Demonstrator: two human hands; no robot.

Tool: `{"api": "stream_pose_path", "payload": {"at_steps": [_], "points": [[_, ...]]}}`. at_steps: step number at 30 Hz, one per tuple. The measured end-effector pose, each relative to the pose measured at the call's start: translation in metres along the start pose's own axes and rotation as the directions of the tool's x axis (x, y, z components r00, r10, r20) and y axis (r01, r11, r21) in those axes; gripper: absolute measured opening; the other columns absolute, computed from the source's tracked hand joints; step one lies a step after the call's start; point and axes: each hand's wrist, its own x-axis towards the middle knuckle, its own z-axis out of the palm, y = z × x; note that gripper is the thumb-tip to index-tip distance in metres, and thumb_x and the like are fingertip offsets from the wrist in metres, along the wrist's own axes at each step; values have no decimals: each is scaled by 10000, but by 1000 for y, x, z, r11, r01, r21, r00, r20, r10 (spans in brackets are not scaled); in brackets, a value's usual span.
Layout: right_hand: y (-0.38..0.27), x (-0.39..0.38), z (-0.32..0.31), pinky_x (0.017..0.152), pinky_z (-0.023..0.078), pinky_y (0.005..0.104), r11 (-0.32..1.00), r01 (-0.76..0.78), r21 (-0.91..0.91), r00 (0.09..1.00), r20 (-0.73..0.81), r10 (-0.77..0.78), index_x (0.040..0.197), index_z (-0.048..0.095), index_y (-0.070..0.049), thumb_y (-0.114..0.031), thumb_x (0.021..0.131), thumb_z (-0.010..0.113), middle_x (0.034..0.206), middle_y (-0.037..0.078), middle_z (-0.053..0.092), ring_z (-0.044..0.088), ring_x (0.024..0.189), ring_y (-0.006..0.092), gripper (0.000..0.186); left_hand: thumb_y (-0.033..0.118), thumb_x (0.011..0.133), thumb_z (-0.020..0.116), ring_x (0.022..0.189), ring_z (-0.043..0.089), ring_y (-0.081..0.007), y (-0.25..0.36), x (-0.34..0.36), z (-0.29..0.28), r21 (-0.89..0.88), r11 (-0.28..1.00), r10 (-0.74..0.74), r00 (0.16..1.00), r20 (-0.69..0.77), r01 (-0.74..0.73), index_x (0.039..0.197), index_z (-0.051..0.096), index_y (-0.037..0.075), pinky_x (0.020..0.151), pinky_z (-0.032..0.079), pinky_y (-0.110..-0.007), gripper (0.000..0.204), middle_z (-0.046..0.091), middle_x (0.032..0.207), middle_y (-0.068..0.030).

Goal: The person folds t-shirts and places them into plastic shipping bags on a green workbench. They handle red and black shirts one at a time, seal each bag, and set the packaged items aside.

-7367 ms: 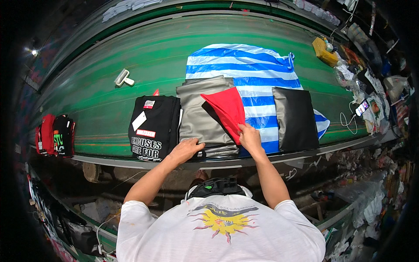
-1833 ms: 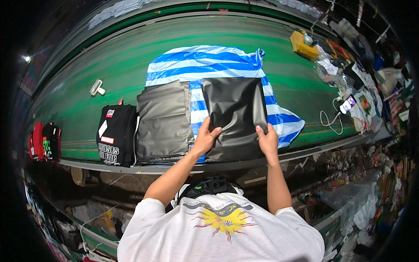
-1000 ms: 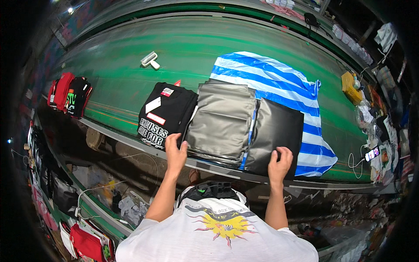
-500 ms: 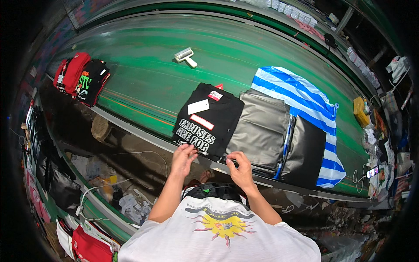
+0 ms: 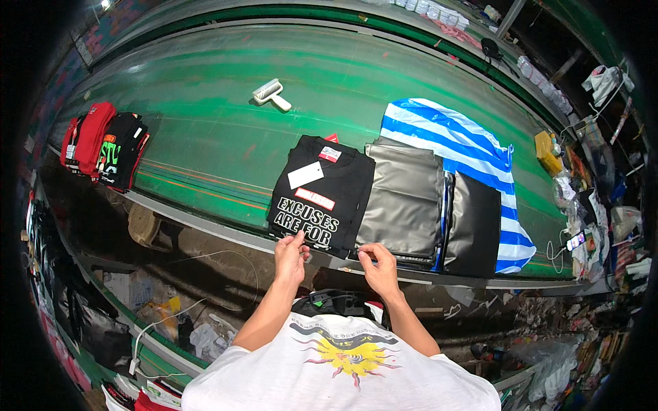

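Note:
A folded black T-shirt stack [image 5: 322,178], white-printed with a blank-looking tag, lies near the front edge of the green surface [image 5: 192,82]. My left hand [image 5: 291,257] is curled at its lower edge. My right hand [image 5: 377,260], fingers bent, is by its lower right corner; what either hand pinches is too small to make out. Right of the shirts lie grey-black plastic sheets [image 5: 401,195] and a folded black plastic piece [image 5: 473,226], both partly over a blue-and-white striped sheet [image 5: 514,253].
A white lint roller [image 5: 267,94] lies behind the shirts. Red and black folded shirts [image 5: 96,144] sit at the left end. At the right are a yellow container [image 5: 547,152], a lit phone [image 5: 576,241] on a white cable, and scraps. A metal rail [image 5: 192,221] runs along the front edge.
My hands have left the black plastic piece and moved left to the T-shirt stack. The view has turned. The red piece I held 7.4 seconds ago is no longer over the plastic.

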Motion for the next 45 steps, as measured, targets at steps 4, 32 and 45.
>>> {"api": "stream_pose_path", "payload": {"at_steps": [4, 32, 45], "points": [[-14, 28, 8, 767, 546, 360, 988, 138, -63, 990, 38, -136, 1012, 683, 13, -38, 916, 669, 959, 152, 681, 703, 854, 284, 109, 164, 968, 711, 735, 660, -151, 12, -1, -7, 129, 991, 22, 999, 39, -27, 1048, 573, 54, 634, 525, -292, 193, 628, 845, -31], [-20, 195, 55, 788, 561, 452, 844, 523, -117, 838, 252, -484, 952, 614, -51, 2, 864, 656, 1066, 113, 625, 686, 973, 346, 112, 127, 982, 678, 805, 714, -207, 2, -10, 12, -23, 992, 125, 986, 114, -124, 1013, 561, 34, 715, 601, -319, 153, 686, 891, -108], [39, 128, 10, 685, 534, 304, 981, -194, -12, 980, -55, 193, 960, 738, 29, -89, 901, 678, 806, 105, 727, 718, 761, 202, 144, 178, 936, 711, 746, 702, -152, 37, 1, 60, -51, 994, 100, 988, 118, -94, 1011, 656, 106, 639, 573, -327, 118, 721, 896, -18]]}}
